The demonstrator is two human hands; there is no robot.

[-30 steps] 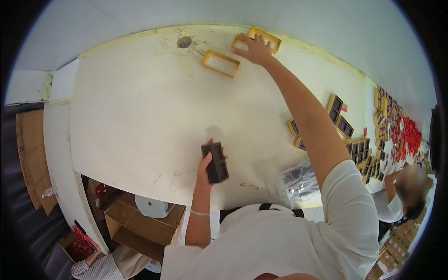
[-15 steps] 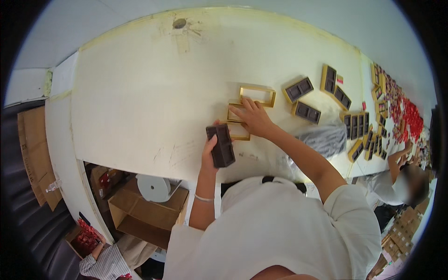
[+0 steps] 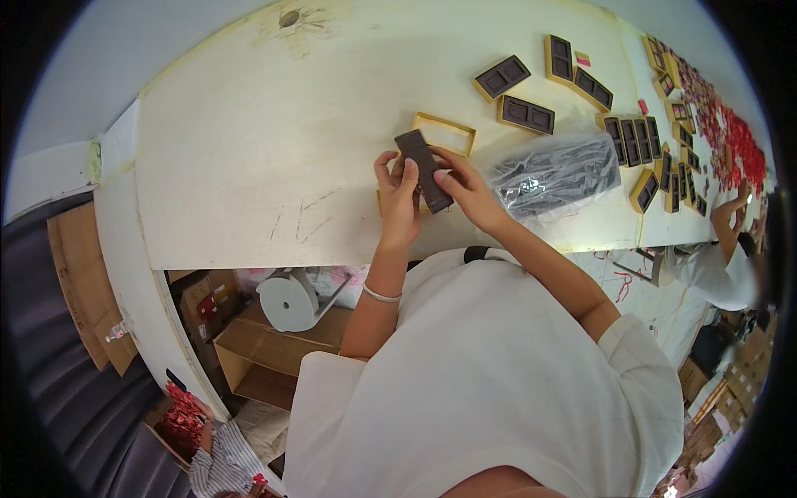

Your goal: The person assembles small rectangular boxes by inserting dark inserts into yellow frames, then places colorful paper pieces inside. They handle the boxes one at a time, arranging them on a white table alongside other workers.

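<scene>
Both hands are together over the white table, closed on a dark brown plastic box insert (image 3: pixel 422 166) that is tilted up off the surface. My left hand (image 3: pixel 398 199) grips its left side with the thumb lying along it. On the insert's right side, the thumb and fingers of my right hand (image 3: pixel 470 192) press its lower part. Just beyond the hands lies a gold rectangular box frame (image 3: pixel 466 133) with nothing in it. More gold edging shows beneath my hands, mostly hidden by them and the insert.
Gold boxes with dark inserts (image 3: pixel 526 114) lie to the right, beside a clear plastic bag of dark inserts (image 3: pixel 556 176). Red small packets (image 3: pixel 735 158) are heaped at the far right, near a co-worker (image 3: pixel 718 270). Below the table's left edge sit a cardboard box (image 3: pixel 266 349) and a white roll (image 3: pixel 286 303).
My right hand has left the gold frames and now holds the insert together with my left hand. The insert has moved over the frames. The whole view has shifted.
</scene>
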